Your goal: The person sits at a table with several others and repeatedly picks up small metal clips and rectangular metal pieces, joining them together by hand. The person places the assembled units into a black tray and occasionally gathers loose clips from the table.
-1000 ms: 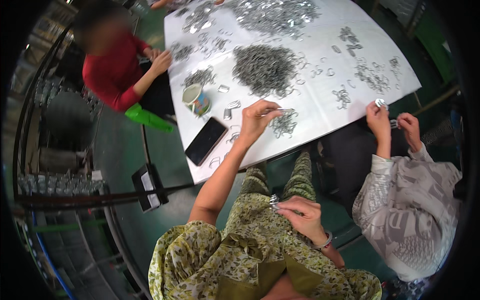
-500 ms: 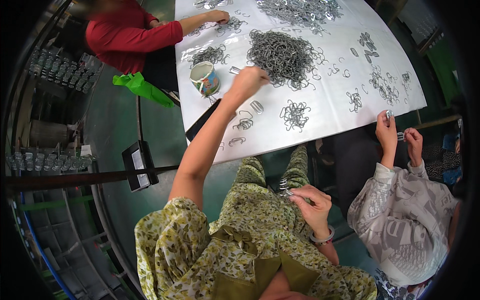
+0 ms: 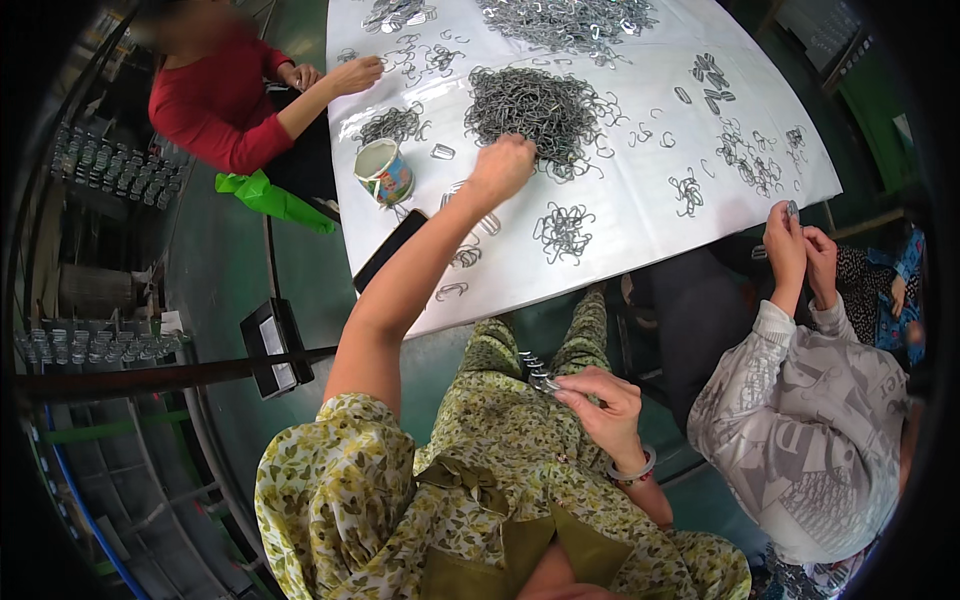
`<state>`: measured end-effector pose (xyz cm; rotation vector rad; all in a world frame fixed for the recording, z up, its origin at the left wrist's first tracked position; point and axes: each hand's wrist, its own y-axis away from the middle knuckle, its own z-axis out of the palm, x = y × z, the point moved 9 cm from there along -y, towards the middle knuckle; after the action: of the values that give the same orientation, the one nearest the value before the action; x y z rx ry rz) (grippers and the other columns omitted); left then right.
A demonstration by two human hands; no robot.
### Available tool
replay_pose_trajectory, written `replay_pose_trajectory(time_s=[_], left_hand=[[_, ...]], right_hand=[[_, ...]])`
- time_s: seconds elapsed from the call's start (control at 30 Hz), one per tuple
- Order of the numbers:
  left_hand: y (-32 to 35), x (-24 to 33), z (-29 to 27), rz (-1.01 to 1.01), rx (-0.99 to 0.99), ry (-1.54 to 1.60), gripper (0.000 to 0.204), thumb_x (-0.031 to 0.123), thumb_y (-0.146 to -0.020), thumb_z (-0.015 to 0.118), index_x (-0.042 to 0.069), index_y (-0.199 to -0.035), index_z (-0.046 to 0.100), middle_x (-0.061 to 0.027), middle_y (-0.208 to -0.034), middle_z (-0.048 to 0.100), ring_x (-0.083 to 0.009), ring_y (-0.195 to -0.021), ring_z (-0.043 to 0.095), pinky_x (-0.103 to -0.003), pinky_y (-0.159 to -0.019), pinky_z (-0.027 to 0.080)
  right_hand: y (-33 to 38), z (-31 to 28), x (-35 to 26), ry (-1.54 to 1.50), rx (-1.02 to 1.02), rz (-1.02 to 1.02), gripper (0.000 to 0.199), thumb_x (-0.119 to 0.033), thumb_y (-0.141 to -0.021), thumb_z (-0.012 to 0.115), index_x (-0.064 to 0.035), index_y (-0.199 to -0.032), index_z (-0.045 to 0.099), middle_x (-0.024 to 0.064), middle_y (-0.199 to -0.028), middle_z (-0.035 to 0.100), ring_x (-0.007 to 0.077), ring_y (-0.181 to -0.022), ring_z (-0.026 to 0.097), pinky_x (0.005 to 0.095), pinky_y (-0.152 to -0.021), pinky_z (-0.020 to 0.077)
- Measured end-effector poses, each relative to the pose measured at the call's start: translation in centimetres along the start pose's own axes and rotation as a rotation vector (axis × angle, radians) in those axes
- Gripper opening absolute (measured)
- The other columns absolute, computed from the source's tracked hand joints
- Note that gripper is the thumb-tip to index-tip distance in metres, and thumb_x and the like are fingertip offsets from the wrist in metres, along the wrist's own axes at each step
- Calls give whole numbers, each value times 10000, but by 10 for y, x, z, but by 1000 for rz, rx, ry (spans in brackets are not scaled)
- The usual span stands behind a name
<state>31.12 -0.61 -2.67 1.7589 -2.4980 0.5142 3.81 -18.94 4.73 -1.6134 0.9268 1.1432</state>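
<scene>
A large heap of grey wire clips (image 3: 535,105) is recorded on the white table sheet (image 3: 640,215), lying directly under and just beyond the left hand (image 3: 500,168), which is stretched out at arm's length and closed into a loose fist at the heap's near edge; whether clips are enclosed in that fist cannot be told. The heap is spread wider than deep, its long axis running across the table, and it is reached by the left hand only. A short stack of wire clips (image 3: 535,368) is pinched between thumb and fingertips of the right hand (image 3: 600,405), held over the lap well back from the table, with the stack's long axis pointing away from the palm toward the table edge. Between the two hands, a smaller cluster of loose clips (image 3: 563,232) is noted on the sheet, with single clips scattered near it. To the outer side of the left arm a paper cup (image 3: 383,171) stands upright, its contents not discernible, and a dark phone (image 3: 391,249) lies flat at the table edge. Further heaps are seen at the far end. A red-sleeved person (image 3: 225,105) is seated beyond the cup, and a person in a grey patterned top (image 3: 800,400) holds something small in both raised hands beside the right hand.
</scene>
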Motion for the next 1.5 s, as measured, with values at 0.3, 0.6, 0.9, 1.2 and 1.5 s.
replay_pose_trajectory(time_s=[0.3, 0.6, 0.9, 1.2, 1.5], left_hand=[[-17, -43, -19, -64, 129, 171, 149, 90, -936, 435, -45, -1000, 436, -260, -840, 645, -433, -715, 625, -521, -655, 501], [21, -42, -12, -375, -302, 848, 195, 21, -916, 593, -135, -1032, 603, -183, -879, 666, -222, -728, 686, -311, -641, 584], [42, -4, -5, -407, -309, 1450, 241, 101, -916, 672, -94, -1051, 630, -181, -894, 685, -223, -805, 702, -302, -763, 599], [111, 137, -104, 31, -400, 1533, 204, 215, -928, 673, 20, -978, 639, -55, -919, 653, -141, -888, 611, -299, -828, 496], [117, 155, -93, 25, -265, 1138, 146, 164, -897, 703, 30, -944, 669, -78, -1133, 612, -176, -1046, 589, -347, -925, 465]], right_hand=[[6, 3, -4, 20, -7, 3, 160, 53, -760, 761, 5, -908, 720, 109, -824, 721, 178, -703, 680, 279, -615, 528], [10, 0, -5, 19, 26, 73, 172, 60, -769, 754, 11, -930, 718, 112, -853, 725, 165, -714, 679, 274, -617, 525], [-3, -12, -2, -16, 93, 195, 155, 41, -841, 687, 13, -989, 724, 86, -796, 707, 101, -687, 648, 226, -602, 506], [-36, -42, 8, -136, 161, 283, 152, -1, -914, 616, 40, -1035, 700, 50, -774, 686, 77, -660, 621, 209, -584, 490], [-47, -63, 13, -136, 236, 242, 170, -14, -922, 628, 64, -1066, 672, 58, -776, 673, 80, -671, 604, 207, -589, 470]])
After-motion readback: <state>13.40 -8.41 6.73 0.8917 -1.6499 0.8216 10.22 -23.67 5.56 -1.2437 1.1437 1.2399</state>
